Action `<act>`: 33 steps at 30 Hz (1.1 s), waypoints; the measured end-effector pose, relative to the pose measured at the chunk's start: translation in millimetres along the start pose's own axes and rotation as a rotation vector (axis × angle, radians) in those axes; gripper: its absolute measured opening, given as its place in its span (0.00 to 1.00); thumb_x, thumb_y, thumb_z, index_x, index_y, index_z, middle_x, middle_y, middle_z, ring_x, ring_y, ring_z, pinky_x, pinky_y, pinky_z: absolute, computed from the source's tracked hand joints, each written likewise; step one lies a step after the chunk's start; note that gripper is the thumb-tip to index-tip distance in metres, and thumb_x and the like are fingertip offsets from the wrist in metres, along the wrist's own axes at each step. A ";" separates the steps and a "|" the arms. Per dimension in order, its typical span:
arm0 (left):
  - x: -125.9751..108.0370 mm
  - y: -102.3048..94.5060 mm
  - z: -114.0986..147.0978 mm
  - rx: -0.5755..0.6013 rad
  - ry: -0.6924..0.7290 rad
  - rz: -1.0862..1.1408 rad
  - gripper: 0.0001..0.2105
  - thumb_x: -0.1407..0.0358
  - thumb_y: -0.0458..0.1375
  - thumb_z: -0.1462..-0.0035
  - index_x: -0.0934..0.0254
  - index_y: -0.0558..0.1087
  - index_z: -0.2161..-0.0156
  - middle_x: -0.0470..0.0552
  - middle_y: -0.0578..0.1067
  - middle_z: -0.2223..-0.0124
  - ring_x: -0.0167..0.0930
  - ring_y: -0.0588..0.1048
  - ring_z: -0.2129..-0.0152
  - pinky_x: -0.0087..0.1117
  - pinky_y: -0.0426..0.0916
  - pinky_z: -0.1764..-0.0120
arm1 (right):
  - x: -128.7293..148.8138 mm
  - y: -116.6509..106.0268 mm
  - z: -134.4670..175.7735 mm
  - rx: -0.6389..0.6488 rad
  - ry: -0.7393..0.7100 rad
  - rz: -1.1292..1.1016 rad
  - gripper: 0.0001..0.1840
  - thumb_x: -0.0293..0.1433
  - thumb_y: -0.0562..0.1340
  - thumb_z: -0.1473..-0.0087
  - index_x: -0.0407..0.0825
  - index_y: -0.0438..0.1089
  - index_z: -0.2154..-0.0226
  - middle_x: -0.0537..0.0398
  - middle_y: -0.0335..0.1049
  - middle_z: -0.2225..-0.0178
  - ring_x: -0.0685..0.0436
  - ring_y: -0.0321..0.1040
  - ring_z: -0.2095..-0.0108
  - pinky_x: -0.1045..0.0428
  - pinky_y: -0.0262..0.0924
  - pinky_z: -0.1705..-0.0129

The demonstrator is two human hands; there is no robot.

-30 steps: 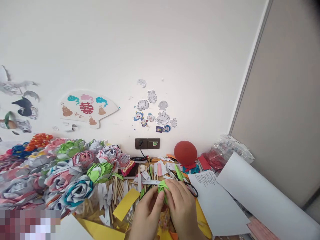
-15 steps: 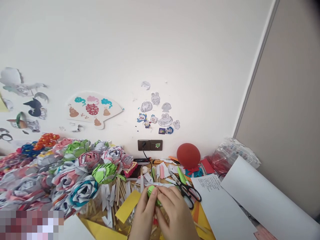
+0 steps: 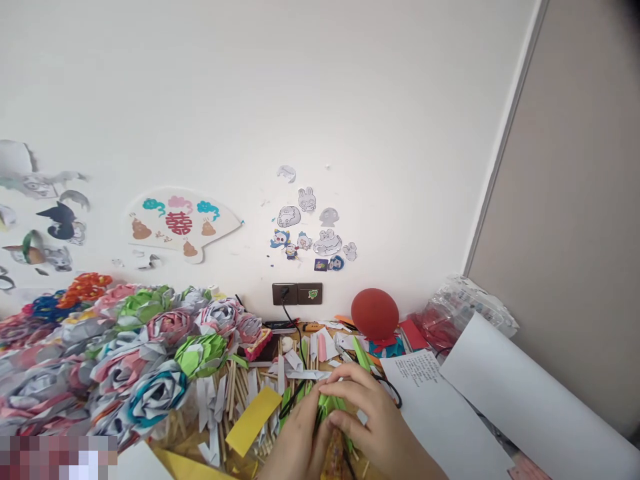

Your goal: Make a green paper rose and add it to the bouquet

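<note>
My left hand (image 3: 299,430) and my right hand (image 3: 367,410) meet low in the middle of the view. Between them is a green folded paper piece (image 3: 327,405), mostly covered by my fingers. My right thumb and fingers close round it from the right; my left fingers press on it from the left. A black loop (image 3: 395,392), part of the scissors, shows behind my right hand, their blades hidden. Left of my left hand lies a yellow paper strip (image 3: 253,421). Another dark curved part (image 3: 289,403) shows beside my left fingers; I cannot tell what it belongs to.
Many folded paper flowers (image 3: 160,393) pile up on the left. Wooden sticks (image 3: 233,385) and paper scraps cover the table. A red balloon (image 3: 375,313) stands at the back, with a printed sheet (image 3: 417,393) and a white paper roll (image 3: 530,393) to the right.
Both hands have shifted slightly, and my right hand has turned flatter, its fingers spreading over the green paper. The scissors are more covered now. The view has moved slightly.
</note>
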State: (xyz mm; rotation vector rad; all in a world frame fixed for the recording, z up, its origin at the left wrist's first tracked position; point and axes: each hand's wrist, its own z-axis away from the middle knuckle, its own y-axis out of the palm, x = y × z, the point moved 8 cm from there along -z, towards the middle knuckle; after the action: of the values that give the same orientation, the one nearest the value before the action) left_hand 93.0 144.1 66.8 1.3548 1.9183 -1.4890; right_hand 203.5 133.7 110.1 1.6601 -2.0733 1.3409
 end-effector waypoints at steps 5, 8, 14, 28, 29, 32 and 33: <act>2.2 0.3 3.7 -0.011 -0.025 0.036 0.22 0.61 0.55 0.47 0.62 0.66 0.47 0.58 0.71 0.47 0.38 0.70 0.51 0.37 0.66 0.50 | -4.3 -6.7 -0.9 0.015 0.057 -0.072 0.07 0.32 0.59 0.46 0.53 0.71 0.63 0.53 0.66 0.61 0.45 0.65 0.60 0.51 0.61 0.57; -2.3 -5.5 5.7 -0.067 0.016 0.022 0.21 0.61 0.57 0.51 0.60 0.69 0.49 0.57 0.73 0.49 0.40 0.70 0.51 0.39 0.66 0.51 | -8.4 -8.4 -0.5 -0.005 0.108 -0.098 0.06 0.31 0.58 0.46 0.51 0.71 0.66 0.53 0.68 0.64 0.46 0.66 0.63 0.51 0.62 0.59; -7.9 -13.2 -0.2 -0.058 0.015 -0.007 0.24 0.61 0.60 0.53 0.61 0.68 0.49 0.57 0.72 0.55 0.40 0.72 0.57 0.38 0.69 0.56 | -20.6 6.0 3.0 0.049 0.302 -0.261 0.08 0.27 0.59 0.50 0.48 0.70 0.65 0.54 0.71 0.69 0.46 0.68 0.67 0.52 0.63 0.64; 15.2 -16.7 -3.8 -0.167 -0.078 0.102 0.28 0.62 0.58 0.53 0.63 0.60 0.45 0.61 0.69 0.47 0.42 0.67 0.50 0.46 0.62 0.49 | -40.7 17.5 7.7 -0.040 0.436 -0.717 0.15 0.26 0.63 0.55 0.49 0.67 0.61 0.53 0.70 0.64 0.44 0.68 0.59 0.49 0.61 0.57; 15.6 -16.0 -3.4 -0.150 -0.072 0.089 0.27 0.62 0.58 0.52 0.62 0.60 0.45 0.61 0.69 0.47 0.41 0.69 0.52 0.45 0.64 0.51 | -41.9 15.5 8.2 -0.058 0.446 -0.736 0.14 0.27 0.63 0.54 0.49 0.67 0.61 0.53 0.70 0.64 0.44 0.68 0.59 0.49 0.60 0.56; 13.4 -14.4 -2.0 -0.095 -0.044 0.030 0.26 0.64 0.58 0.52 0.60 0.61 0.46 0.58 0.72 0.52 0.37 0.73 0.61 0.42 0.68 0.56 | -42.6 12.5 8.9 -0.078 0.466 -0.816 0.12 0.30 0.64 0.53 0.48 0.69 0.62 0.52 0.70 0.62 0.44 0.66 0.57 0.49 0.57 0.53; 11.4 -14.9 -1.8 -0.085 -0.030 0.015 0.24 0.65 0.58 0.51 0.60 0.62 0.47 0.57 0.73 0.54 0.36 0.74 0.63 0.40 0.69 0.58 | -42.1 12.6 9.0 -0.074 0.471 -0.850 0.12 0.31 0.65 0.53 0.48 0.69 0.63 0.52 0.70 0.62 0.44 0.66 0.57 0.49 0.56 0.53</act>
State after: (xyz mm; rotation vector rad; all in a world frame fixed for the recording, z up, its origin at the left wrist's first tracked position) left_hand 75.6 151.2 67.1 1.2991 1.9259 -1.3968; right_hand 211.7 156.3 72.2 1.6697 -0.9558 1.1553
